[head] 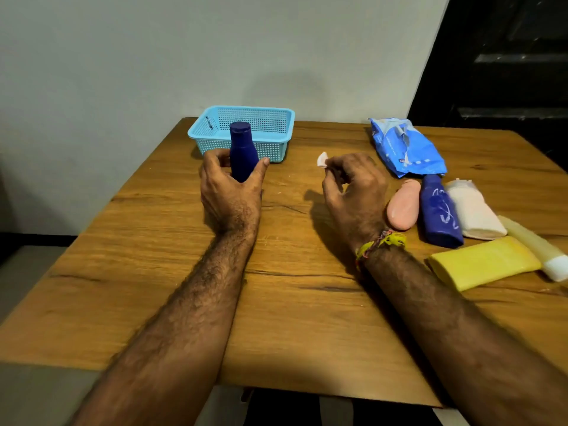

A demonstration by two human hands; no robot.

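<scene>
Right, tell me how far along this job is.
Done: nothing shows in the basket yet. In hand: left hand holds a dark blue bottle upright before it; right hand pinches a white pad. Remaining: the second blue bottle, pink item, white tube, yellow pack lie untouched.

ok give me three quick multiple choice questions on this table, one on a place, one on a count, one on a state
1. Where is the upright dark blue bottle relative to the light blue basket?
A) inside it
B) in front of it
C) behind it

2. How many dark blue bottles are in view?
A) one
B) two
C) three

3. What is the right hand doing?
A) lying flat on the table
B) pinching a small white piece
C) gripping the basket

Answers:
1 B: the left hand grips it before the basket's near wall.
2 B: a second bottle lies at the right.
3 B: the piece shows at its fingertips.
</scene>
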